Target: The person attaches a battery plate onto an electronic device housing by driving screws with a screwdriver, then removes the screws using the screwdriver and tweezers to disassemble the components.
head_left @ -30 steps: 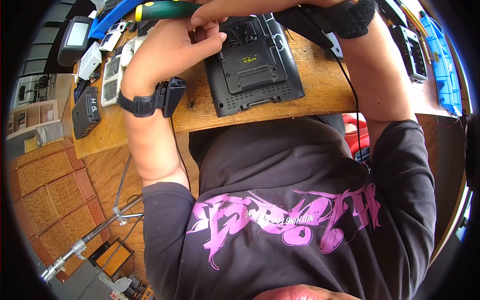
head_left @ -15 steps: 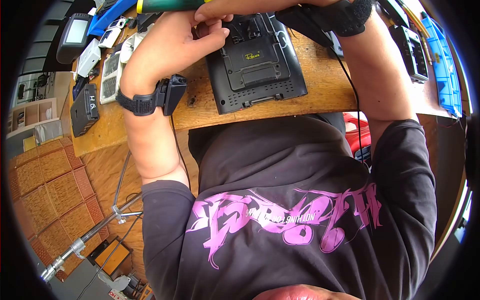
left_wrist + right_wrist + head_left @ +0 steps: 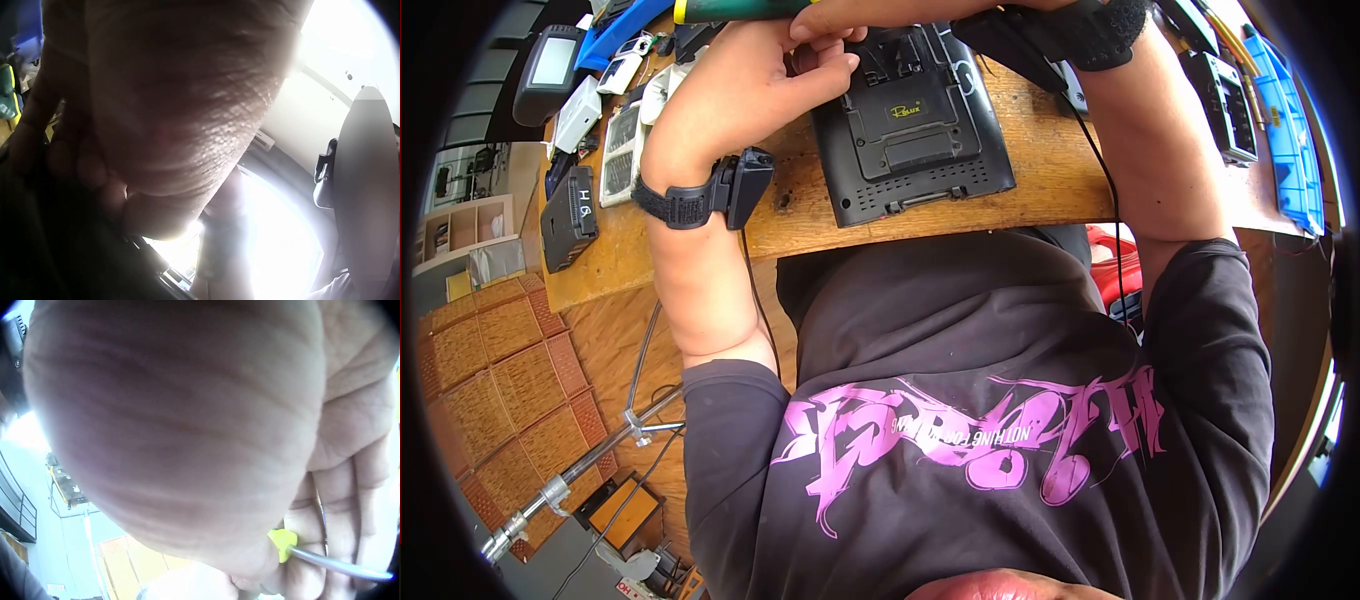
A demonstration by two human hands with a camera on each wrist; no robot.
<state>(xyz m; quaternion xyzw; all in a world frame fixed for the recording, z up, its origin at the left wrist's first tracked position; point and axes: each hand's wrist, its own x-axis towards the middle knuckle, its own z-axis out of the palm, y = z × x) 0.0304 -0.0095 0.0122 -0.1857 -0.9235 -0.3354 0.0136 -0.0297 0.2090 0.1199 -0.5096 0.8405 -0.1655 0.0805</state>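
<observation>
A black flat device [image 3: 935, 178], like a monitor lying face down, shows its back with a plate marked Rolux [image 3: 903, 111]. My right hand [image 3: 900, 14] reaches across its far end, partly cut off by the frame, and holds a screwdriver [image 3: 740, 10] with a green and yellow handle. The metal shaft [image 3: 340, 565] comes out by the curled fingers in the right wrist view. My left hand [image 3: 740, 95] is at the device's left side, thumb stretched over the back and the other fingers bent beside it. I cannot tell whether these fingers pinch anything.
White boxes [image 3: 622, 160] and a black block marked HQ [image 3: 570, 222] stand on the wooden table [image 3: 1040, 190] at left. A blue tray [image 3: 1285, 130] and a black case [image 3: 1222, 105] are at right. Thin cables [image 3: 1100, 160] run from both wrist cameras.
The device has shifted slightly right and up in the head view. The screwdriver handle has moved up a little with the right hand. Over the last half second almost nothing moves.
</observation>
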